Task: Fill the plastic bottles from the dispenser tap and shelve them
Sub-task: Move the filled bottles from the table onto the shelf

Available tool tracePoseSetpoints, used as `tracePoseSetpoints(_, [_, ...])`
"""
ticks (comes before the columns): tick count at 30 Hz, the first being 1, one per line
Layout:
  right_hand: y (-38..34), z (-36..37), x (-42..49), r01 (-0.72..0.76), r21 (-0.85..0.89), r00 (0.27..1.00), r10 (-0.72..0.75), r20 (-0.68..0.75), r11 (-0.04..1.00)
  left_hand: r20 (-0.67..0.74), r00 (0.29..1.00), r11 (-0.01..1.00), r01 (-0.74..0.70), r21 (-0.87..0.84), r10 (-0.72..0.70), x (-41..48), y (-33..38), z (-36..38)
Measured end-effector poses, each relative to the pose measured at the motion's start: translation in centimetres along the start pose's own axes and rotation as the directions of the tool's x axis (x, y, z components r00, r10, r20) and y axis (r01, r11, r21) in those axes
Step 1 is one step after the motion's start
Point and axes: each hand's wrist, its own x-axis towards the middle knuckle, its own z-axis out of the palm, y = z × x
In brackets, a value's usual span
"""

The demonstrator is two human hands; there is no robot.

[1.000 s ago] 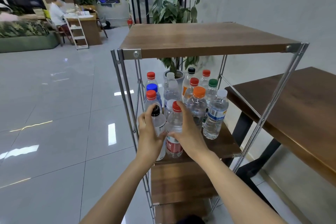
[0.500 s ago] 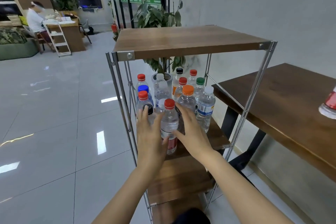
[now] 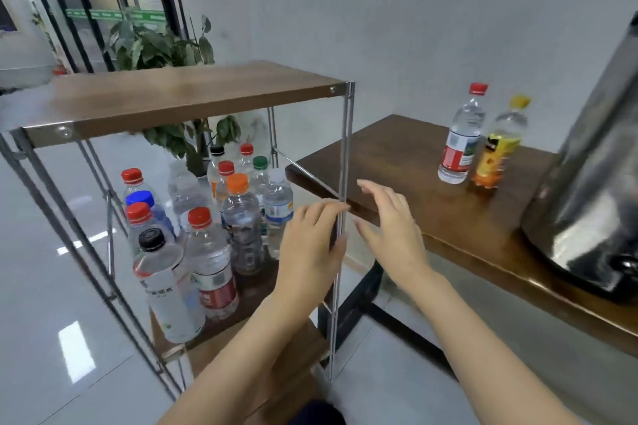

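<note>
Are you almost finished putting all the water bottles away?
Nearly. Done: about a dozen capped bottles stand on the rack's middle shelf. In hand: nothing; the left hand and right hand are both open and empty near the rack's post. Left: the red-capped bottle and the yellow-capped bottle wait on the table beside the steel dispenser, not yet shelved.

The middle board of your shelf [image 3: 190,97] carries a crowd of upright capped bottles [image 3: 207,252]. On the bench [image 3: 414,183] to your right stand a red-capped bottle [image 3: 461,141], a yellow-capped bottle [image 3: 499,148] just beside it, and the steel dispenser [image 3: 593,183].
</note>
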Motion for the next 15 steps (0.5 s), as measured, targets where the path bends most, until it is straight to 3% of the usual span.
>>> tracePoseSetpoints(8, [10.2,-8.0,7.1,-0.173,-0.157,0.963,0.133,-0.236,0.972,0.177,0.976,0.991,-0.126,-0.034,0.130,13.3,5.5,9.0])
tracePoseSetpoints(15, [17.6,-12.7,15.6,-0.470,-0.280,0.858,0.359,-0.366,0.837,0.306,0.930,0.979,-0.202,-0.036,0.203,25.0,10.3,16.7])
